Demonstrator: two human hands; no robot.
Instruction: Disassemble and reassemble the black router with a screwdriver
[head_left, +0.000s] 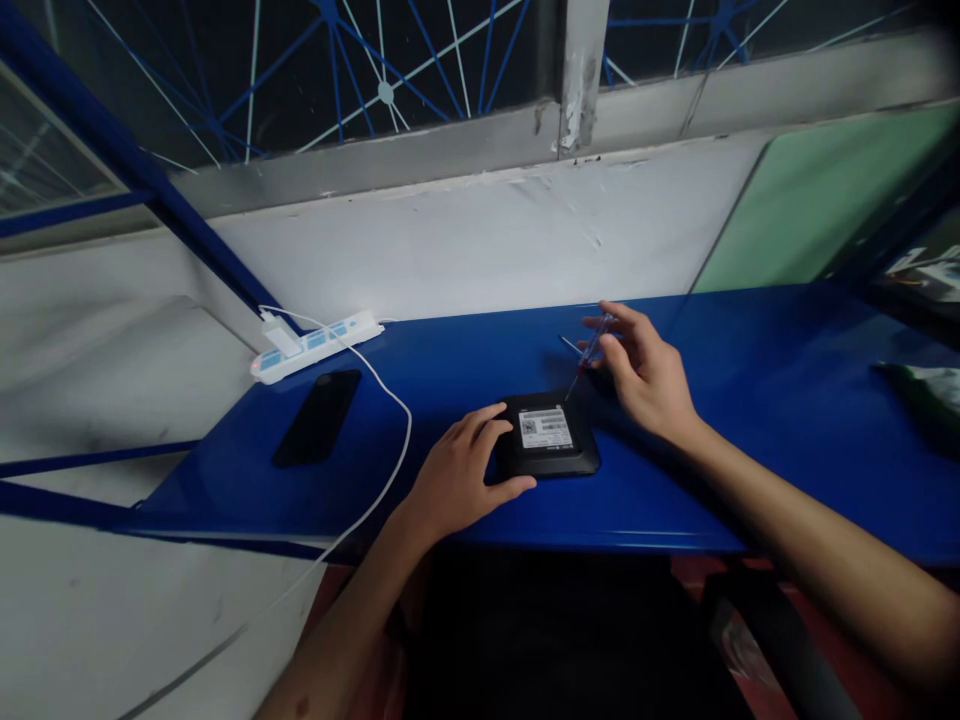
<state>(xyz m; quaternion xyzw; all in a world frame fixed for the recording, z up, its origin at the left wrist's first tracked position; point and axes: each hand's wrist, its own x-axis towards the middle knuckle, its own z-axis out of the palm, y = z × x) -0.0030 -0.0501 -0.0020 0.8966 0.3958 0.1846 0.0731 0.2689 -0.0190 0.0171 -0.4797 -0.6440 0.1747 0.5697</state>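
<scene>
A flat black device (585, 462) with a white printed label (546, 428) lies on the blue table. My left hand (469, 465) grips its left side, with fingertips on the upper left edge and the thumb along the front left corner. In my right hand (649, 370) is a screwdriver (596, 340) with a clear handle, held upright and slightly tilted between the fingers. Its tip points down at the device's back right corner; whether it touches a screw is too small to tell. A thin light rod (568, 344) shows just behind the right hand's fingers, partly hidden.
On the left a black phone (318, 418) lies near a white power strip (319, 347) with a charger plugged in. A white cable (405, 440) curves across the table left of my hand. A green packet (926, 395) lies at the far right. Wall and window frame stand behind.
</scene>
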